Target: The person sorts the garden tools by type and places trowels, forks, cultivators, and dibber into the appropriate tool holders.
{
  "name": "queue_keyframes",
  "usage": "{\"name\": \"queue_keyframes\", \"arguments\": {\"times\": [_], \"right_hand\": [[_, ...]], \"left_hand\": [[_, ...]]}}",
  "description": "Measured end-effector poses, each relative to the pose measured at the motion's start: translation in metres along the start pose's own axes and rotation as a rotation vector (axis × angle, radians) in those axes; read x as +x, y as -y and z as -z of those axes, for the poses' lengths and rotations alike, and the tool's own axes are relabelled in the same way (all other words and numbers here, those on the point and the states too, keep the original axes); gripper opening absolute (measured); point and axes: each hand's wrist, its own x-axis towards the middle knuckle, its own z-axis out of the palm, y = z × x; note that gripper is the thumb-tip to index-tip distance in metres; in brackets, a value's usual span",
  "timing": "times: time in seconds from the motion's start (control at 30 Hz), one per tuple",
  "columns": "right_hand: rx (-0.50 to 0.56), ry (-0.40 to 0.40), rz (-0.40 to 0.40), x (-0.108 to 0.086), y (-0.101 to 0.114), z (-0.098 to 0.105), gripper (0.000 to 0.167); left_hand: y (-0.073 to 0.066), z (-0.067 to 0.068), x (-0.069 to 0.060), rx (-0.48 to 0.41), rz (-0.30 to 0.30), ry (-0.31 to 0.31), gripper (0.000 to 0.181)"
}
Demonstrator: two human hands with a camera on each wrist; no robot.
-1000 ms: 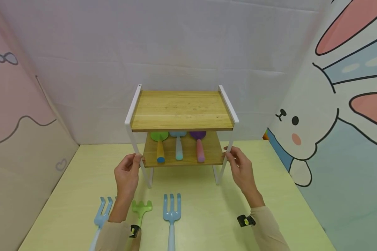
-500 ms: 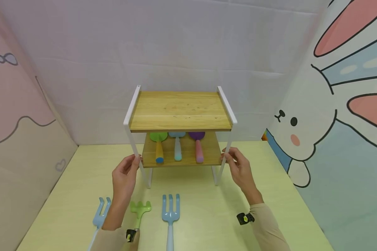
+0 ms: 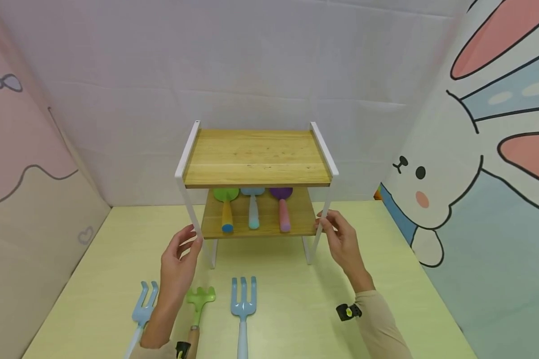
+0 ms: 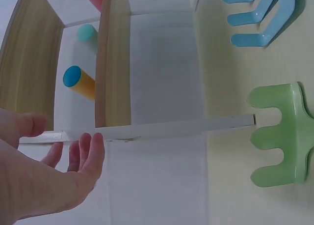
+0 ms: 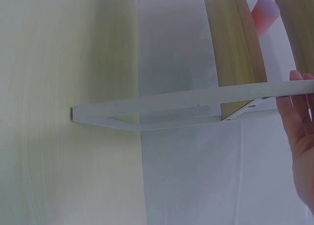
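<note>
The two-tier shelf (image 3: 257,157) is stood upright on the table (image 3: 287,319), long axis set left to right, front turned to the viewer. Its right post is pinched between thumb and fingers by the right hand (image 3: 345,245)! Beside its left post, the left hand (image 3: 177,263) is loosely spread, nothing gripped; whether the post is brushed can't quite be told. Before the shelf, a blue fork (image 3: 243,306) is laid, tines pointed toward it.

We see smooth, grained wood in the upper shelf (image 3: 257,158) and smooth, painted-looking metal in the white frame (image 5: 171,101). The green rake (image 4: 297,136) looks glossy, the backdrop (image 3: 251,60) like matt, creased cloth.
</note>
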Motion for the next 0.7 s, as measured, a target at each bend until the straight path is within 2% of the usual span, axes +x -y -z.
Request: {"name": "queue_keyframes", "arguments": {"times": [0.2, 0.7], "right_hand": [[0.014, -0.003, -0.005, 0.000, -0.001, -0.001, 0.016], [0.029, -0.003, -0.025, 0.000, 0.000, -0.001, 0.015]], "left_hand": [[0.006, 0.001, -0.011, 0.053, 0.064, -0.009, 0.040], [0.023, -0.008, -0.033, 0.073, 0.137, 0.035, 0.031]]}}
